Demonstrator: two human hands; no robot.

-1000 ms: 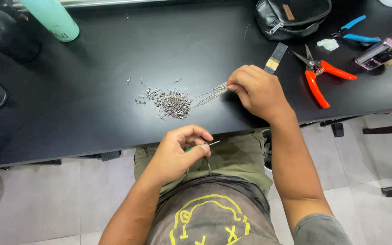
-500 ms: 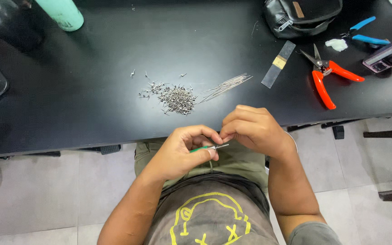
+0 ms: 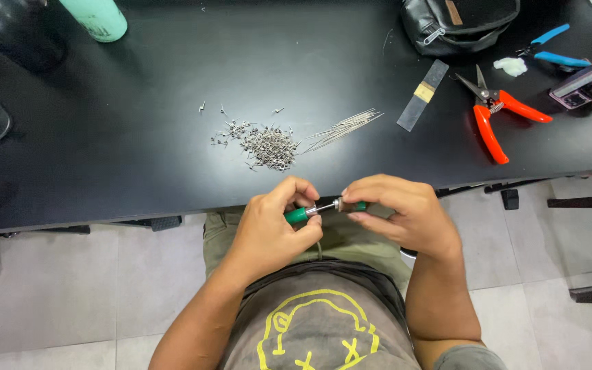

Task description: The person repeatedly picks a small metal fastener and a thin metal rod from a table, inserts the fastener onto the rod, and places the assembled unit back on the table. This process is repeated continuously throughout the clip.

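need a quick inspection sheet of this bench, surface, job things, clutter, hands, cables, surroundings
surface: black table, matte, a few stray bits near the pile
job's things: green-handled tool held off the table edge above the lap; pile of small metal pieces; bundle of thin pins beside the pile
clutter: orange cutters, blue pliers, black strip, black pouch, teal bottle, pink gadget, white wad
grippers: left hand grips the tool's green handle; right hand pinches its other end
cables: nothing seen
surroundings: grey tiled floor, dark furniture at right
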